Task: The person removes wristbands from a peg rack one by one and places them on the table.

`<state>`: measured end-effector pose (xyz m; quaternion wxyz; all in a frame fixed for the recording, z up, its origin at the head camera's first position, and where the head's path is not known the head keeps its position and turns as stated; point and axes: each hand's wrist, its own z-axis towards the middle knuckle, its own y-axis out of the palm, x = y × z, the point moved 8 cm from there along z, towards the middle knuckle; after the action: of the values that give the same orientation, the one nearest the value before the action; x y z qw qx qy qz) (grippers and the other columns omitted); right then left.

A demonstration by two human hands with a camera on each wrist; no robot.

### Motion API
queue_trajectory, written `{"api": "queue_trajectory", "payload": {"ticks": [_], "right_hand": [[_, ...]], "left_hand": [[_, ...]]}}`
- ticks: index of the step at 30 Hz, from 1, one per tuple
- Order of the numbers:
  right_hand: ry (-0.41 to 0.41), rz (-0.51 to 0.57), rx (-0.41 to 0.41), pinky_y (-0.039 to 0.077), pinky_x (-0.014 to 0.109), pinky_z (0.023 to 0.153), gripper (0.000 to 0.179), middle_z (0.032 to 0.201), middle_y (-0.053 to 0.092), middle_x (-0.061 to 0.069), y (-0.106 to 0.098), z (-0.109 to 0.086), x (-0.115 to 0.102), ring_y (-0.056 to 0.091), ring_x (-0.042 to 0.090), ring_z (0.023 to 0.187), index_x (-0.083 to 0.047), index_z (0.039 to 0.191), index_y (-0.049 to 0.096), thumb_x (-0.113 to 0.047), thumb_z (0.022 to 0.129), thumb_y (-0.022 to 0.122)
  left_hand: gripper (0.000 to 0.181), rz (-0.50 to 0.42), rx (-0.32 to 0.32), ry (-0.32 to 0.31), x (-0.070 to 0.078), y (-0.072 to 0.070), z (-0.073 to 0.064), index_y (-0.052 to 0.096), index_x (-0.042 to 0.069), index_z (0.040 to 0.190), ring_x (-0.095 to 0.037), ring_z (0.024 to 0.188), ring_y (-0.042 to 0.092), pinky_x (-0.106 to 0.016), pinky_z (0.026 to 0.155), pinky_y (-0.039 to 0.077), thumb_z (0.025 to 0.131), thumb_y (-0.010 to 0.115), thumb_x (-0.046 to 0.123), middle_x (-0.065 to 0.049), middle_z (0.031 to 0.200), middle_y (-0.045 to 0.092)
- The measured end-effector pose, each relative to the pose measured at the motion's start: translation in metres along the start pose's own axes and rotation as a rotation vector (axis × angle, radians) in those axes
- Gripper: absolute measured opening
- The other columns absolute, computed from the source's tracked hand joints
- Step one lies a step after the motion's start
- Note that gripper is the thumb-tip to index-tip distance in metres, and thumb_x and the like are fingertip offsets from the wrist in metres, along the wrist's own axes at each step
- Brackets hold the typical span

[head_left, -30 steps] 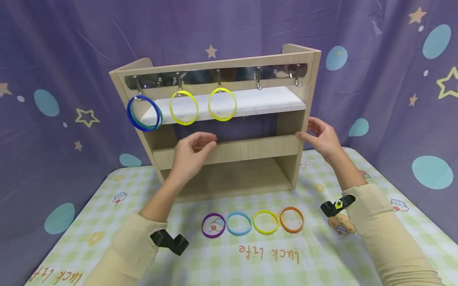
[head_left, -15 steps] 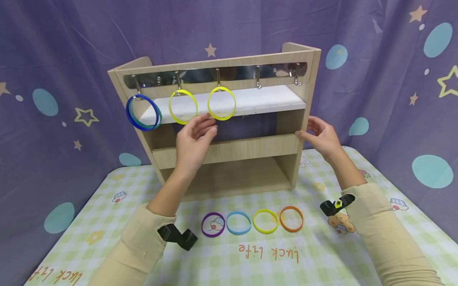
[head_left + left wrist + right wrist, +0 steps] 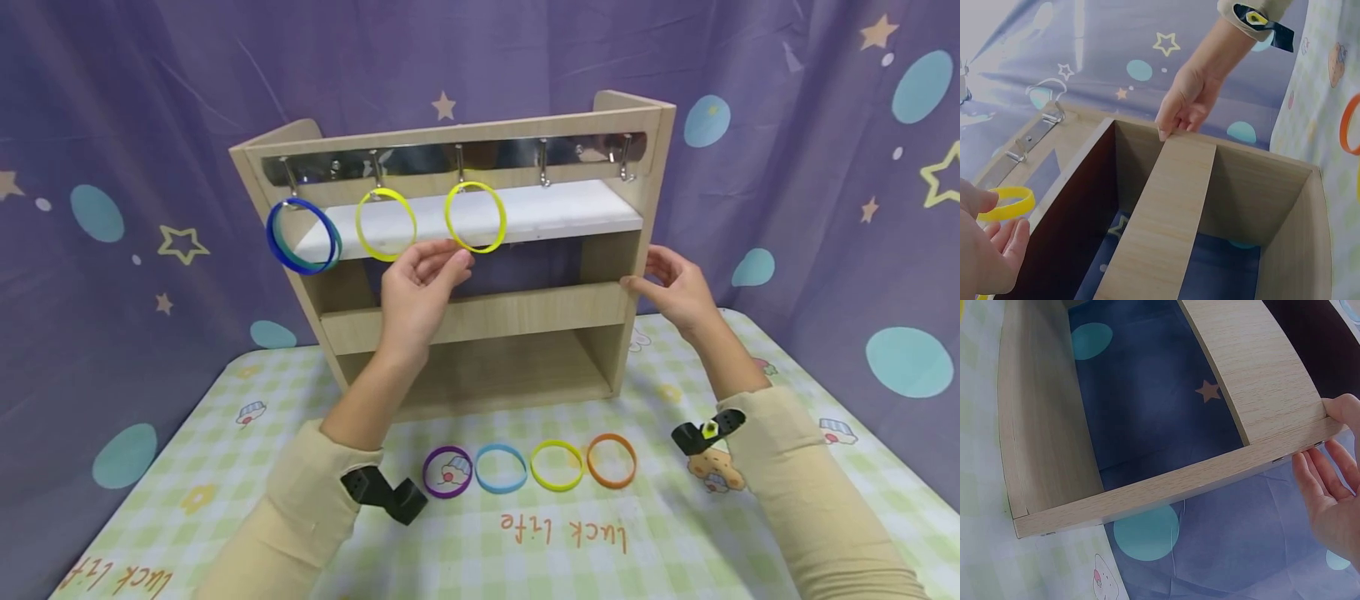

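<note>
A yellow silicone wristband [image 3: 499, 210] hangs from the third hook of a small wooden shelf unit [image 3: 540, 310]. My left hand [image 3: 420, 287] is at the band's lower left edge, its fingertips touching it. In the left wrist view the band [image 3: 1013, 209] shows between the thumb and the loosely bent fingers, with a gap below. My right hand [image 3: 675, 292] holds the unit's right side panel, thumb on the front edge and fingers along the outer face [image 3: 1335, 469]. Another yellow wristband [image 3: 412, 223] hangs on the second hook. Blue [image 3: 335, 242] and teal bands share the first.
On the checked tablecloth [image 3: 570, 567], in front of the unit, lie a purple [image 3: 425, 483], a light blue [image 3: 501, 491], a yellow [image 3: 557, 488] and an orange wristband [image 3: 611, 485] in a row. Two bare hooks [image 3: 544, 167] are at the right of the metal rail. Purple curtain hangs behind.
My left hand has risen from the middle board to the yellow wristband on the third hook and shifted right. That band has swung slightly right. My right hand stays on the side panel.
</note>
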<state>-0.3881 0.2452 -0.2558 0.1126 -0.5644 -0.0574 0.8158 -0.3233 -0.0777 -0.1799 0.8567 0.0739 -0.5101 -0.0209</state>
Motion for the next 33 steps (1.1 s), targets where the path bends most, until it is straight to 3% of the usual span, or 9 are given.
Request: {"api": "queue_trajectory", "payload": {"ticks": [6, 14, 33], "right_hand": [[0.005, 0.009, -0.003, 0.049, 0.004, 0.080, 0.043, 0.097, 0.060, -0.024, 0.000, 0.000, 0.002, 0.056, -0.005, 0.099, -0.017, 0.126, 0.055, -0.013, 0.086, 0.071], [0.000, 0.009, -0.004, 0.049, 0.005, 0.080, 0.042, 0.098, 0.060, -0.025, 0.000, 0.000, 0.003, 0.056, -0.005, 0.099, -0.016, 0.126, 0.055, -0.013, 0.087, 0.070], [-0.024, 0.030, -0.011, 0.051, 0.006, 0.078, 0.041, 0.097, 0.062, -0.023, 0.000, 0.003, 0.002, 0.058, -0.004, 0.096, -0.018, 0.124, 0.056, -0.012, 0.086, 0.071]], "left_hand": [[0.019, -0.033, 0.035, 0.003, 0.001, 0.005, 0.000, 0.060, -0.006, 0.102, -0.003, 0.069, 0.068, -0.024, 0.076, 0.062, 0.086, 0.068, 0.002, 0.009, 0.074, 0.068], [0.022, -0.017, 0.084, 0.029, 0.003, 0.004, 0.001, 0.063, -0.009, 0.104, -0.005, 0.071, 0.068, -0.023, 0.077, 0.062, 0.087, 0.069, 0.006, 0.008, 0.075, 0.068], [0.027, -0.141, 0.084, -0.021, 0.014, -0.008, -0.006, 0.062, -0.009, 0.112, -0.006, 0.077, 0.069, -0.025, 0.081, 0.062, 0.090, 0.066, 0.006, 0.007, 0.081, 0.072]]}}
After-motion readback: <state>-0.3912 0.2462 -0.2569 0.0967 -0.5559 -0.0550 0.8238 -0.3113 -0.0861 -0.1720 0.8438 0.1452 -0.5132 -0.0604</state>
